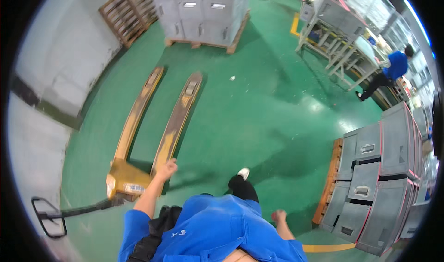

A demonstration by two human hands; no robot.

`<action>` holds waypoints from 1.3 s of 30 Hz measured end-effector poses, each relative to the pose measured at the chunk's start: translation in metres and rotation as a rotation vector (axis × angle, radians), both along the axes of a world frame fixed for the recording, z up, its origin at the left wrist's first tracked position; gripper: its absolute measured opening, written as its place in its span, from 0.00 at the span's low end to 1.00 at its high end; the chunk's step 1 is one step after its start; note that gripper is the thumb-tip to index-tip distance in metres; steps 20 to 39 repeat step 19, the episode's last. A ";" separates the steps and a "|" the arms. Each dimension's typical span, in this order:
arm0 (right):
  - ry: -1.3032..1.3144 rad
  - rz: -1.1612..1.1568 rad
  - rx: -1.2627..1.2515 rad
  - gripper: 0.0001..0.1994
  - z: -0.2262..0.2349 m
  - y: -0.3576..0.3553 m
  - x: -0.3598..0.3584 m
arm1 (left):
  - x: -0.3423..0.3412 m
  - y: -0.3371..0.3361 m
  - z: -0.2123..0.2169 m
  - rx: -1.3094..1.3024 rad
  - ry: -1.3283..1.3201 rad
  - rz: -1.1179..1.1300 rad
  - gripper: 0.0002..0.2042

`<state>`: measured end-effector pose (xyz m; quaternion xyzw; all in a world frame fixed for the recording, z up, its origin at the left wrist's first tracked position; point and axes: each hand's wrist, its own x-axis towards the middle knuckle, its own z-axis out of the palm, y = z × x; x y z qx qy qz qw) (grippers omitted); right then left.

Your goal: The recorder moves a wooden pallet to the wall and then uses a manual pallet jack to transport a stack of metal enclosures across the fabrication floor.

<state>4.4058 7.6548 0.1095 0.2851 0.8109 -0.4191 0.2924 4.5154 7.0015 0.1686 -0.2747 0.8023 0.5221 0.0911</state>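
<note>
My left hand [166, 170] is in front of me with its fingers curled in, and nothing shows in it. In the view it overlaps the near end of a yellow pallet jack [125, 179], but I see no grip on it. The jack's two worn forks [137, 107] stretch away across the floor, while its black loop handle [49, 218] leans out to the left. My right hand [279, 216] hangs low by my right side, small and blurred, so its fingers cannot be made out. One foot in a white shoe [243, 173] is stepping forward.
Grey boxes [189, 19] stand stacked on a wooden pallet [231, 47] ahead. A slatted pallet [127, 15] leans against the left wall. More grey boxes [365, 183] are stacked on a pallet at the right. Beyond them, a person in blue [397, 65] stands beside workbenches [365, 49].
</note>
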 end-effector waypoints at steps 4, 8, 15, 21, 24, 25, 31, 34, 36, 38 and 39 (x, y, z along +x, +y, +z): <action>0.534 0.034 -0.016 0.10 0.067 -0.086 -0.288 | -0.192 0.097 0.108 0.004 0.056 -0.314 0.23; 0.722 0.282 -0.229 0.07 0.161 -0.203 -0.486 | -0.306 0.108 0.102 0.135 0.030 -0.269 0.23; 0.812 0.623 -0.088 0.07 0.141 -0.270 -0.666 | -0.445 0.010 0.006 0.025 -0.408 -0.237 0.24; 0.573 0.245 0.327 0.10 0.027 -0.175 -0.665 | -0.611 -0.056 -0.012 -0.069 -0.456 -0.029 0.22; 0.573 0.245 0.327 0.10 0.027 -0.175 -0.665 | -0.611 -0.056 -0.012 -0.069 -0.456 -0.029 0.22; 0.573 0.245 0.327 0.10 0.027 -0.175 -0.665 | -0.611 -0.056 -0.012 -0.069 -0.456 -0.029 0.22; 0.573 0.245 0.327 0.10 0.027 -0.175 -0.665 | -0.611 -0.056 -0.012 -0.069 -0.456 -0.029 0.22; 0.573 0.245 0.327 0.10 0.027 -0.175 -0.665 | -0.611 -0.056 -0.012 -0.069 -0.456 -0.029 0.22; 0.573 0.245 0.327 0.10 0.027 -0.175 -0.665 | -0.611 -0.056 -0.012 -0.069 -0.456 -0.029 0.22; 0.573 0.245 0.327 0.10 0.027 -0.175 -0.665 | -0.611 -0.056 -0.012 -0.069 -0.456 -0.029 0.22; 0.573 0.245 0.327 0.10 0.027 -0.175 -0.665 | -0.611 -0.056 -0.012 -0.069 -0.456 -0.029 0.22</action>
